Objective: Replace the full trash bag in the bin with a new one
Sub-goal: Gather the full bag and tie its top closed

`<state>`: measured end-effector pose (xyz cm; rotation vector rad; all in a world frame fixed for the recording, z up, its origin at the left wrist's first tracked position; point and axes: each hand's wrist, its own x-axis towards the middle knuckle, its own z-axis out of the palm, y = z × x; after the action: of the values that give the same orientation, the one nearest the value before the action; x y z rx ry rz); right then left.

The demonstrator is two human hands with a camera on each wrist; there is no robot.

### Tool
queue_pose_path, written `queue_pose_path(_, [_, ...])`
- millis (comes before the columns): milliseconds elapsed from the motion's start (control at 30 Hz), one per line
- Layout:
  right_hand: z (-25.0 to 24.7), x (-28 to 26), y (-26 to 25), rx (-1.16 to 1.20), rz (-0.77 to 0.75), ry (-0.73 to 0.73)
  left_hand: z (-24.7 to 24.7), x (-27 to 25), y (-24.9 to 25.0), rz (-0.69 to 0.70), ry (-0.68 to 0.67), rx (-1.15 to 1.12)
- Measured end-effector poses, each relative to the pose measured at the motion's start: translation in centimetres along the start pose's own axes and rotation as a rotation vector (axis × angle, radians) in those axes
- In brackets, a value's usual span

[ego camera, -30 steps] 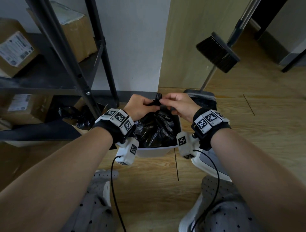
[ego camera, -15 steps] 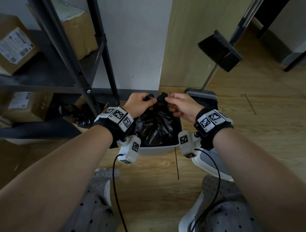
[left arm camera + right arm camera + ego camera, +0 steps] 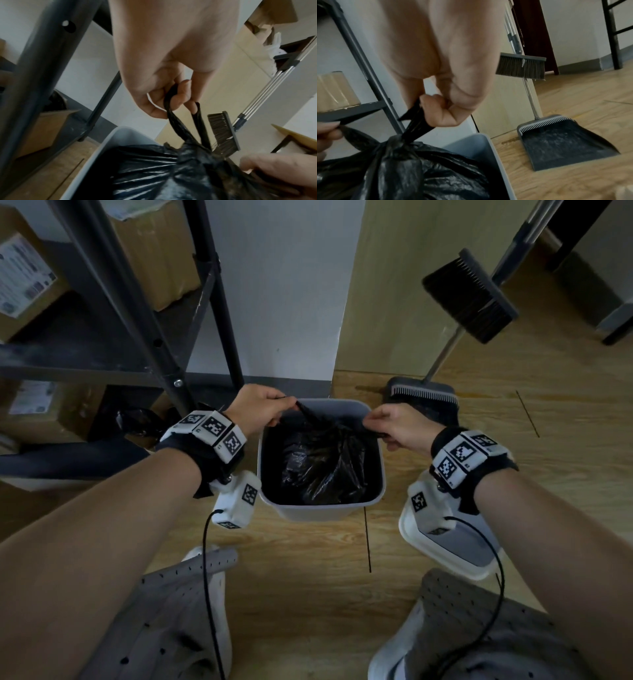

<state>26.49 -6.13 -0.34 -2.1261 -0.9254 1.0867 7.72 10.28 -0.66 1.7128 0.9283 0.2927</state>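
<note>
A full black trash bag sits inside the grey bin on the wood floor. Its top is gathered into a knot with two handle strips pulled out to either side. My left hand pinches the left strip over the bin's left rim. My right hand grips the right strip over the right rim. The bag fills the bin in the left wrist view.
A black metal shelf rack with cardboard boxes stands at the left. A dustpan and a broom stand to the right of the bin. The bin lid lies on the floor under my right wrist.
My hands have moved apart from the middle of the bag to the bin's two sides, each pulling a handle strip outward and drawing the knot tight.
</note>
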Motion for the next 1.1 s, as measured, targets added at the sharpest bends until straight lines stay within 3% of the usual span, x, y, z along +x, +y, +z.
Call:
queue_pose_path(200, [-0.1,1.5,2.1,-0.140,-0.005,-0.103,-0.9,1.1,-2.6,-0.039,0.000,0.283])
queue_pose_path(333, [0.2,2.4,4.2,-0.158,0.045,-0.086,-1.1,1.7,-4.2,-0.083,0.087,0.404])
queue_pose_path(533, [0.1,2.9,6.6,-0.224,0.128,-0.080,-1.2,1.4,-5.5,-0.281,0.058,0.500])
queue_pose_path(600, [0.1,2.9,6.3,-0.136,0.125,-0.018,-1.4,1.8,-4.7,-0.322,0.067,0.461])
queue_pose_path(667, [-0.4,2.5,5.6,-0.073,0.109,0.037,-1.3,2.0,-3.5,-0.333,0.109,0.234])
queue_pose_path(767, [-1.4,1.9,4.8,-0.119,0.042,0.080,-1.3,1.6,-2.1,-0.253,0.124,-0.093])
queue_pose_path(867, [-1.8,1.4,4.3,-0.188,-0.005,0.170,-0.7,0.7,-1.0,-0.151,0.060,-0.197])
queue_pose_path(967, [-1.9,0.8,3.3,-0.209,-0.041,0.221,0.5,0.2,-0.1,-0.027,-0.027,0.040])
queue_pose_path(1100, [-1.1,0.1,0.1,-0.066,-0.177,0.198,2.7,0.2,0.0,0.104,-0.093,0.326])
